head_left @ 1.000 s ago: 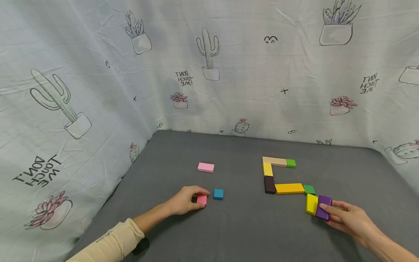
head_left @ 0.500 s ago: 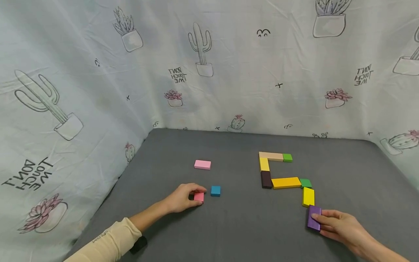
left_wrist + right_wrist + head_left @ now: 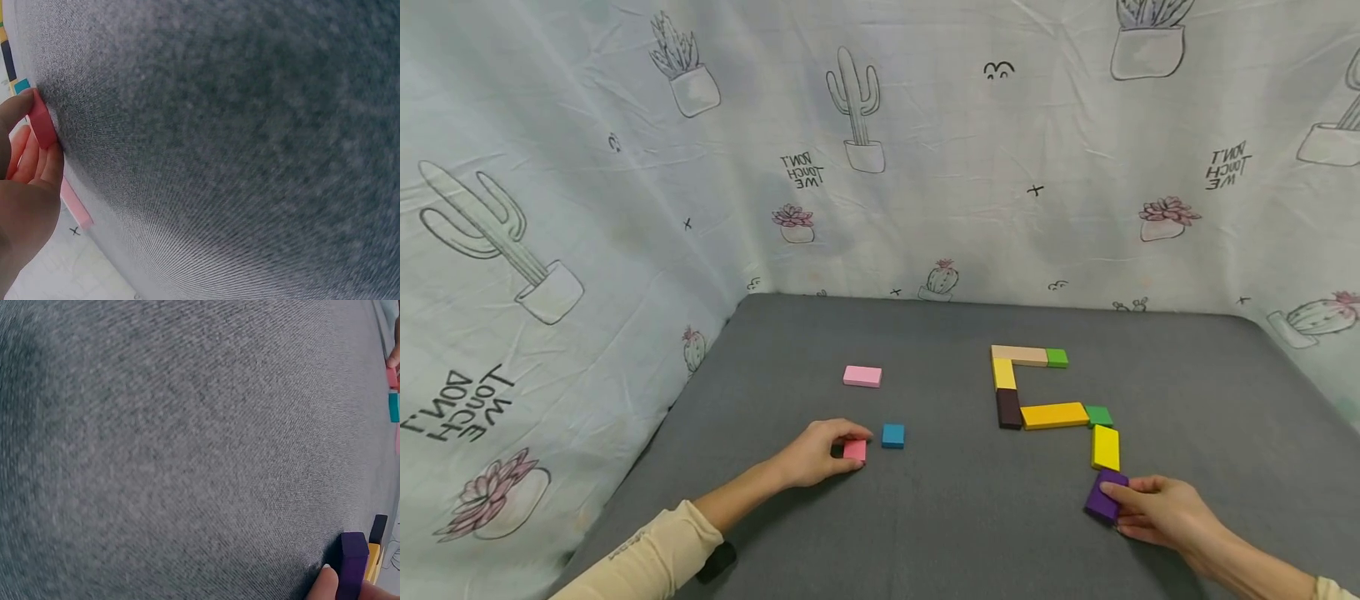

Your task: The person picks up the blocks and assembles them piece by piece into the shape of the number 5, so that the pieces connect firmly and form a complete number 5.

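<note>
In the head view my left hand (image 3: 816,456) pinches a coral-pink block (image 3: 853,450) between thumb and fingers. A small blue block (image 3: 892,436) lies just right of it. My right hand (image 3: 1168,514) holds a purple block (image 3: 1105,497) at the near end of a bright yellow block (image 3: 1105,447); the purple one sits at a slant, and whether they touch I cannot tell. That yellow block ends a bent row, with a green block (image 3: 1099,416), a long orange-yellow block (image 3: 1054,417) and a dark brown block (image 3: 1009,409) behind it.
The row continues at the back with another yellow block (image 3: 1003,374), a beige block (image 3: 1019,356) and a light green block (image 3: 1057,358). A pale pink block (image 3: 862,377) lies apart. Patterned cloth (image 3: 925,150) borders the grey table (image 3: 940,533). Something black (image 3: 717,563) shows beside the left sleeve.
My right hand has brought the purple block from the yellow block's right side to its near end and turned it. The yellow block now lies straighter. My left hand keeps its grip.
</note>
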Available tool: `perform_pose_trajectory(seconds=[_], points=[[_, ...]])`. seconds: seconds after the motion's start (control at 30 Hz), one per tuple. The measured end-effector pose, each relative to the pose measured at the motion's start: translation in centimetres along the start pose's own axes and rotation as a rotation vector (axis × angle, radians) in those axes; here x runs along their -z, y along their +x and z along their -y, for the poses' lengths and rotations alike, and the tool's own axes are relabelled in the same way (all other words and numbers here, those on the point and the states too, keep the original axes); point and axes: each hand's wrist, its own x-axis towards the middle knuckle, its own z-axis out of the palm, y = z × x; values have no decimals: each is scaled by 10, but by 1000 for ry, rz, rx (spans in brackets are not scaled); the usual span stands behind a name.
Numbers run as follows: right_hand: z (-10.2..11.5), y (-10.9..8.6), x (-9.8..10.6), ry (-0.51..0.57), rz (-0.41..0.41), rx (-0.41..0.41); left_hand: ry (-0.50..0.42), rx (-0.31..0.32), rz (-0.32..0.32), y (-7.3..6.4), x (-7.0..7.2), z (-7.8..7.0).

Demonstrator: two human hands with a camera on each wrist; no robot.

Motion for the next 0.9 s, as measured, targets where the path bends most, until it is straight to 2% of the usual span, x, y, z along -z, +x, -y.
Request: perform_pose_trajectory(seconds=[0.23,0.9], points=[[2,2,-2,-65,-11,13,5,6,1,1,1,0],[7,-1,0,-113,8,59,-2,37,14,0,0,-1]])
